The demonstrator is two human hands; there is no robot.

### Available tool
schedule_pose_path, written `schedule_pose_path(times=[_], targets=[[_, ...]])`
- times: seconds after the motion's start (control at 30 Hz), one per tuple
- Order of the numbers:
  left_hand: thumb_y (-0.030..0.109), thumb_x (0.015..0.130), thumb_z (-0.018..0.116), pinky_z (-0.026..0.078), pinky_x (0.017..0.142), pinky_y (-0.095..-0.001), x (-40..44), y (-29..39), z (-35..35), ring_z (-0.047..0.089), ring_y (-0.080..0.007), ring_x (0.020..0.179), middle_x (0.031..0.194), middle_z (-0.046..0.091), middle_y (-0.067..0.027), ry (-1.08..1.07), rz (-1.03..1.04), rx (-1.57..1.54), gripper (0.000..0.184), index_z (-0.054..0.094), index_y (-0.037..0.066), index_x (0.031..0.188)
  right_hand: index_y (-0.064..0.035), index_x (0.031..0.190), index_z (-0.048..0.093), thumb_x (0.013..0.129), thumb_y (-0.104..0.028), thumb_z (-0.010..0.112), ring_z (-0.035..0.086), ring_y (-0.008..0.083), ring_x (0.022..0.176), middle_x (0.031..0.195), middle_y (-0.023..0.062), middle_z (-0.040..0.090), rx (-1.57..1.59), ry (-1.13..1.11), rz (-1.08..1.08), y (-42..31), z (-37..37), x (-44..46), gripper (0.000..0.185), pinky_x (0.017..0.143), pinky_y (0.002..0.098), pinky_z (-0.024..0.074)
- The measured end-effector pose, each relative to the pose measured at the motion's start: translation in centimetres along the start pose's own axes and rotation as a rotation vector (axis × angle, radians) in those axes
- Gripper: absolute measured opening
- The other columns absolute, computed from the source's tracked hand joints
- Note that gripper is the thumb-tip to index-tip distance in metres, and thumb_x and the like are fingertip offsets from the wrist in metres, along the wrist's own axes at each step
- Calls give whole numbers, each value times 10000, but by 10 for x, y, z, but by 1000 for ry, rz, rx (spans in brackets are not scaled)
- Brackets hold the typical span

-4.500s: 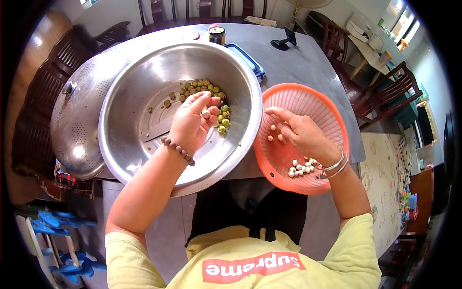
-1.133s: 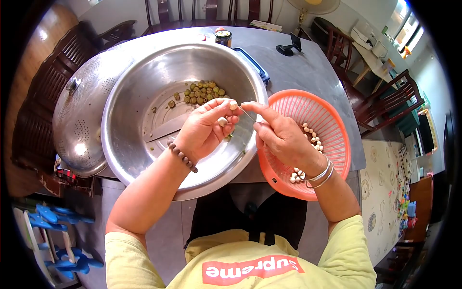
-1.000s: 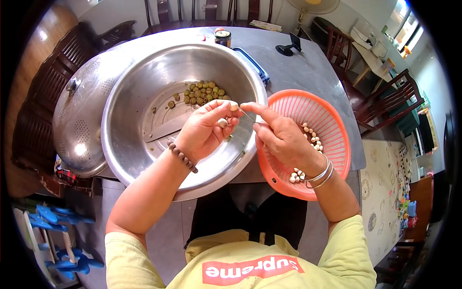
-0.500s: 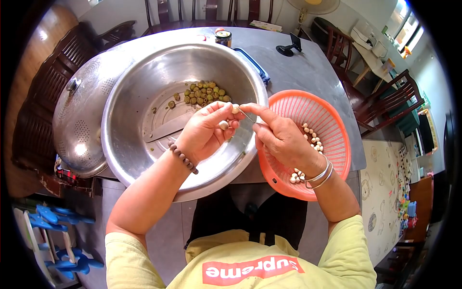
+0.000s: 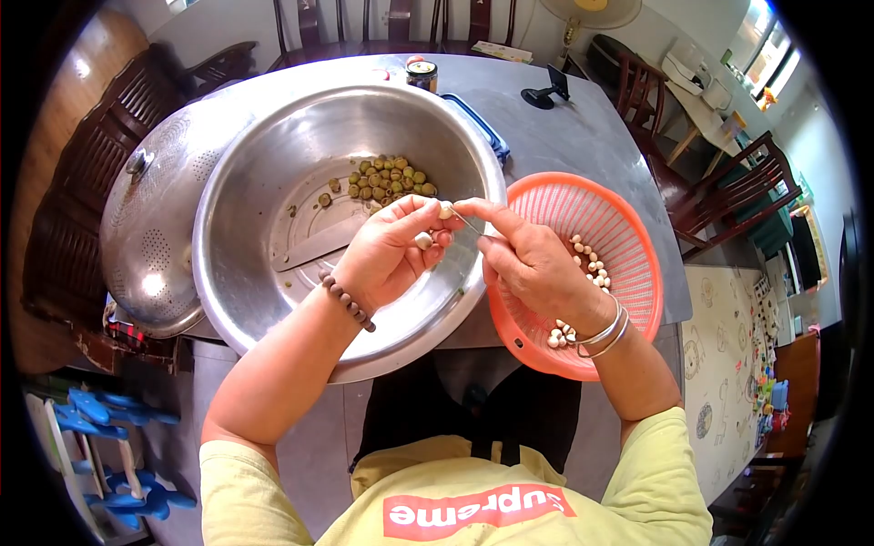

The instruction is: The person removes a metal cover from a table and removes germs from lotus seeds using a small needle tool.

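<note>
My left hand (image 5: 398,235) pinches a pale peeled lotus seed (image 5: 446,210) between thumb and index finger, above the big steel basin (image 5: 228,227). A second whitish seed (image 5: 423,240) rests against its curled fingers. In my right hand (image 5: 537,264) is a thin metal pick (image 5: 470,221), whose tip meets the pinched seed. Greenish-brown lotus seeds (image 5: 387,176) lie heaped on the basin floor, beside a knife with a broad flat blade (image 5: 319,243). Under my right hand stands an orange plastic basket (image 5: 637,246) with several peeled white seeds (image 5: 596,267) in it.
A perforated steel lid (image 5: 150,227) leans at the basin's left. Behind the basin are a small jar (image 5: 421,75) and a blue-rimmed container (image 5: 478,123). A black phone stand (image 5: 546,89) is on the grey table (image 5: 601,136). Wooden chairs surround the table.
Almost nothing differs. Both hands keep the same hold on the seed and the pick, and the view has shifted very slightly.
</note>
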State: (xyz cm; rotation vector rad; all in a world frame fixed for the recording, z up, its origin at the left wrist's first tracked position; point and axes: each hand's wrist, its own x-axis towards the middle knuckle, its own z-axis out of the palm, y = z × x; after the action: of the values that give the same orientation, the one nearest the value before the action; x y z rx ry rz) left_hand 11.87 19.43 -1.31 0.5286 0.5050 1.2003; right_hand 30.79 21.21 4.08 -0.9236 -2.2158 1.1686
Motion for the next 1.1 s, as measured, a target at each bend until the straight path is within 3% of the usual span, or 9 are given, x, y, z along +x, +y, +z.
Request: schedule_pose_path(times=[0.33, 0.97, 1.1], targets=[[176, 861, 550, 489, 625, -194, 0, -1, 1, 567, -96, 707, 858, 605, -64, -19, 12, 0, 145, 552, 58, 946, -69, 1191, 460, 853, -98, 450, 471, 129, 486, 533, 65, 459, 21, 36, -41, 9, 3, 2, 339, 483, 286, 402], [164, 867, 543, 463, 592, -181, 0, -1, 5, 536, -73, 661, 796, 601, -38, 29, 54, 8, 75, 530, 91, 882, -62, 1195, 456, 854, -103, 446, 508, 165, 497, 544, 99, 490, -36, 11, -29, 4, 0, 2, 343, 502, 306, 419], [119, 862, 538, 483, 634, -201, 1, -1, -1, 566, -104, 729, 853, 594, -49, -58, 56, -32, 84, 539, 62, 925, -63, 1193, 459, 853, -103, 444, 529, 184, 514, 567, 117, 513, -48, 19, -46, 4, 0, 2, 343, 515, 312, 429]])
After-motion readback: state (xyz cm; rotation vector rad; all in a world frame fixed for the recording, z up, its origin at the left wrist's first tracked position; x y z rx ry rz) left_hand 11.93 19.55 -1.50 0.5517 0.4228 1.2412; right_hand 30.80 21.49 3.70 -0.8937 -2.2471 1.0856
